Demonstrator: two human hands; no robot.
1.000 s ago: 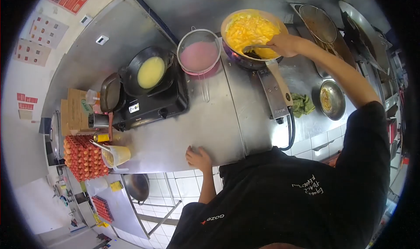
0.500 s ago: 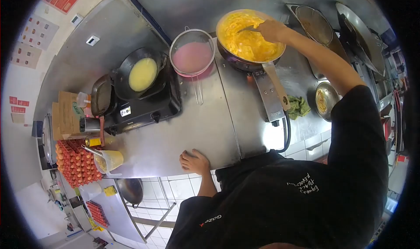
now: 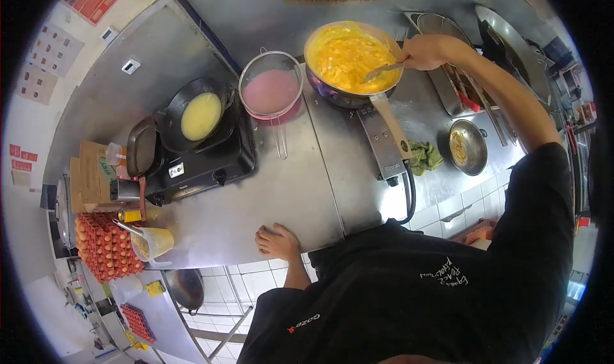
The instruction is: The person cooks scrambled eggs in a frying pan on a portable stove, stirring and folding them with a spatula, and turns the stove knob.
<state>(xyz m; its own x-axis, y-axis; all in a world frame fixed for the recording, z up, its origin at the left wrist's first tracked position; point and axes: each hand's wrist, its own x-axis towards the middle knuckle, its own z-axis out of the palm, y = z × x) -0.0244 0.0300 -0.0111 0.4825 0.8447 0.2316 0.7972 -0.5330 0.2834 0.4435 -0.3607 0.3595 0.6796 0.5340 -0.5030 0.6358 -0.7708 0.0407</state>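
Right hand (image 3: pixel 427 51) is closed around a metal utensil (image 3: pixel 384 71), upper right of center; its tip sits in the yellow, egg-like mix (image 3: pixel 348 52) near the pan's lower-right side. Left hand (image 3: pixel 278 242) grips nothing that I can see, fingers resting on the steel counter (image 3: pixel 275 194) by its front edge, lower middle. The pan (image 3: pixel 310 49) sits upper center on the burner (image 3: pixel 382 148), a bluish-purple glow under its left side, so I judge the heat is on. Main risk: neither of my hands is on the pan handle (image 3: pixel 391 122), so a hard sideways push could swivel or slide the pan. Mix lies close to the rim at lower right; too fast a stroke there could slop it over. My knuckles are right beside that rim, so a low wrist risks a burn. Green cloth (image 3: pixel 423 157), right of center, lies just beside the burner body; nudged toward the flame, it could scorch. Mix left unstirred could catch on the bottom.
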